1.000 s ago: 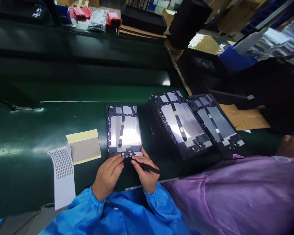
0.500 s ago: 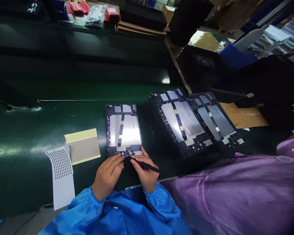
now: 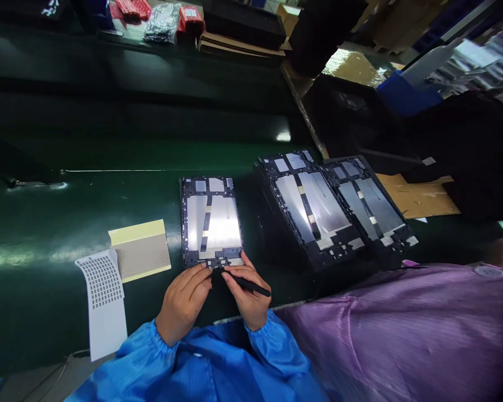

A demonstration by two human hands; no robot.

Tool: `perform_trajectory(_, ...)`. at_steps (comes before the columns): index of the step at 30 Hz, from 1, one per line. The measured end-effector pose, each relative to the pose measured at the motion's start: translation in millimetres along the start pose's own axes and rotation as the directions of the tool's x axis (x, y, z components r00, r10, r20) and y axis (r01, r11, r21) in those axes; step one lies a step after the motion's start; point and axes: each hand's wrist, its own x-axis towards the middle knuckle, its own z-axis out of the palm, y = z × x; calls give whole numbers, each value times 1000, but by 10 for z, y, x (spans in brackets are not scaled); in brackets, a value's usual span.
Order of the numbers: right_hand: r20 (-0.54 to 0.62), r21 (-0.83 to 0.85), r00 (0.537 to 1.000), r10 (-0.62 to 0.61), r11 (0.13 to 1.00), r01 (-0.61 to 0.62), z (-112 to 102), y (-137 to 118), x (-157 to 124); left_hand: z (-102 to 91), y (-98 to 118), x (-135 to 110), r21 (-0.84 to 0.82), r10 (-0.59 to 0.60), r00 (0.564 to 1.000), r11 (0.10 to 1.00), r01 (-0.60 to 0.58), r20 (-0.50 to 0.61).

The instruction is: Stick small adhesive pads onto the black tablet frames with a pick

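An opened tablet [image 3: 213, 223] with a black frame and a shiny metal back plate lies flat on the green bench. My left hand [image 3: 184, 301] is at its lower edge, fingers bent and pressed together; whatever the fingertips hold is hidden. My right hand [image 3: 251, 293] grips a slim black pen-shaped tool [image 3: 254, 287] that slants down to the right. Its index finger reaches the tablet's lower right corner. Left of the tablet lie a brown-and-yellow sheet of thin strips [image 3: 142, 257] and a curled white sheet of small dark stickers [image 3: 104, 290].
Two more opened tablets [image 3: 310, 195] [image 3: 366, 201] lie to the right on dark supports. Beyond them is a piece of cardboard [image 3: 419, 195]. A co-worker's purple sleeve [image 3: 394, 318] takes up the lower right. Bagged and red-wrapped items [image 3: 162, 23] stand at the back.
The co-worker's hand at the far right has moved down and blurred, and a small bright object now shows there. My hands and the tablet stay almost the same.
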Motion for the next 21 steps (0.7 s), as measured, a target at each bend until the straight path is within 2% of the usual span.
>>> perform_trajectory(7,4,0,1000,-16,1000,16,7,17,-10,-10,6,21,8,21,1000,1000,-22,9)
perform_trajectory(19,1,-11,1000,-9,1000,9,9,11,0,3,24,12,74,76,992,994,-84,105)
perform_trajectory(21,3,-4,1000,-8,1000,8,11,10,2,-1,27,15,68,79,993,994,-85,91)
